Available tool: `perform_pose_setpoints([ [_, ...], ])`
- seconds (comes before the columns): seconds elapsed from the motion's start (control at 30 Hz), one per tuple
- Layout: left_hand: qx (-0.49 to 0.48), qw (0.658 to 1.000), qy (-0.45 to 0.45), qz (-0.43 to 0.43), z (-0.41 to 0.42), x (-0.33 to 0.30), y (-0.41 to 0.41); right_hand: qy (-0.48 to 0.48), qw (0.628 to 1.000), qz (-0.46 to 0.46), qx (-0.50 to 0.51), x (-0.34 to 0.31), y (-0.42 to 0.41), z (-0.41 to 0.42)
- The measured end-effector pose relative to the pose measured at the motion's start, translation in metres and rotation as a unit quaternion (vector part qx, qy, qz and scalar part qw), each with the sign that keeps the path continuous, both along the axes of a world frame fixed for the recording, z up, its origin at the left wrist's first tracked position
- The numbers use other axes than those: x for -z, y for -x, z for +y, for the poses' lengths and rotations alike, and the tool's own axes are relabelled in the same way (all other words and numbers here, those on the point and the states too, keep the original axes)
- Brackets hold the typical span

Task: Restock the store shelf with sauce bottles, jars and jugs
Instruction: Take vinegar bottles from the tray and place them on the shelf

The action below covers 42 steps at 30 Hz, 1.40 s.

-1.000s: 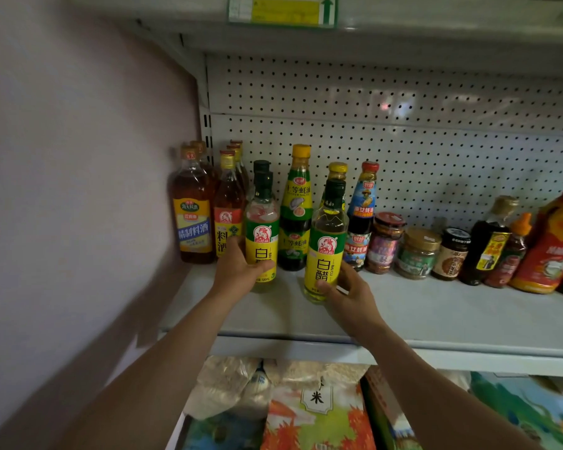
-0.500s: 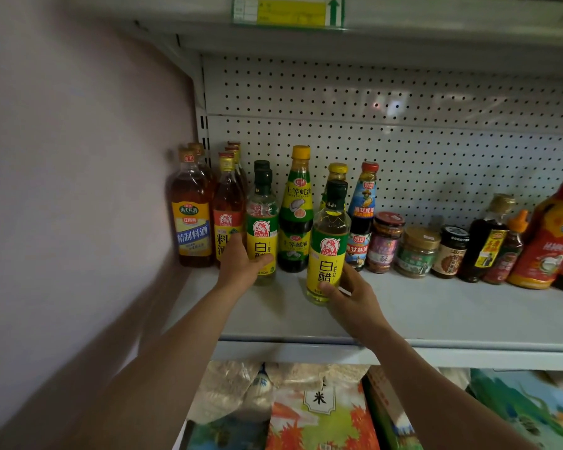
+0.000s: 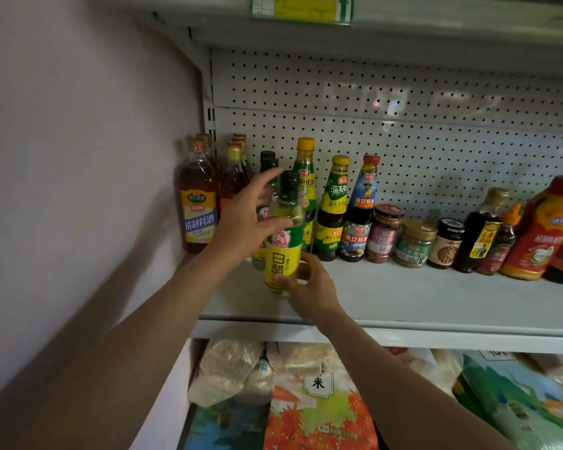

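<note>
The right hand [image 3: 309, 284] pinches the base of a clear vinegar bottle [image 3: 285, 251], thumb in front and fingers curled behind. The bottle is tall and narrow-necked, with a dark green cap and a glossy yellow and green label; it stands at the front of the pale, smooth metal shelf [image 3: 436, 303], just ahead of the back row. The left hand [image 3: 247, 222] is spread, fingers loosely straight, in front of the bottle's shoulder and of a second vinegar bottle [image 3: 267, 177] behind it; whether it touches either I cannot tell.

Half a second ago the left hand was wrapped round that second bottle low on its label; it has let go and risen. The right hand's bottle has shifted left, so it now overlaps the green bottle with the yellow cap [image 3: 305, 177].

Amber cooking-wine bottles [image 3: 198, 196] stand against the wall; squat glass jars [image 3: 384, 235] line the dotted pegboard [image 3: 403, 92]. Below lie crinkled plastic bags [image 3: 319, 410].
</note>
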<state>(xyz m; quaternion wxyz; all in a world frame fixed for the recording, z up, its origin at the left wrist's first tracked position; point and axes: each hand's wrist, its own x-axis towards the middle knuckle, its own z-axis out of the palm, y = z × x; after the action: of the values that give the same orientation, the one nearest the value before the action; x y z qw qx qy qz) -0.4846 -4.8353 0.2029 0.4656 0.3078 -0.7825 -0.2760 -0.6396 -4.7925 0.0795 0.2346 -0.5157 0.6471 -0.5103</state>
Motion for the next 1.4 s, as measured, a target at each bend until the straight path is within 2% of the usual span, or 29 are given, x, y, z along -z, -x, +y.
perform_pose_setpoints([
  [0.4,-0.071,0.987,0.044,-0.134,-0.010,-0.009,-0.013,-0.006,0.999,-0.005,-0.046,0.000,-0.021,-0.011],
  [1.13,-0.112,0.981,0.058,-0.150,-0.036,-0.011,0.000,0.004,0.999,-0.014,-0.044,0.007,-0.013,-0.046],
  [1.4,-0.159,0.967,0.068,-0.189,-0.052,-0.017,0.008,0.000,0.999,-0.019,-0.033,0.004,-0.010,-0.060],
])
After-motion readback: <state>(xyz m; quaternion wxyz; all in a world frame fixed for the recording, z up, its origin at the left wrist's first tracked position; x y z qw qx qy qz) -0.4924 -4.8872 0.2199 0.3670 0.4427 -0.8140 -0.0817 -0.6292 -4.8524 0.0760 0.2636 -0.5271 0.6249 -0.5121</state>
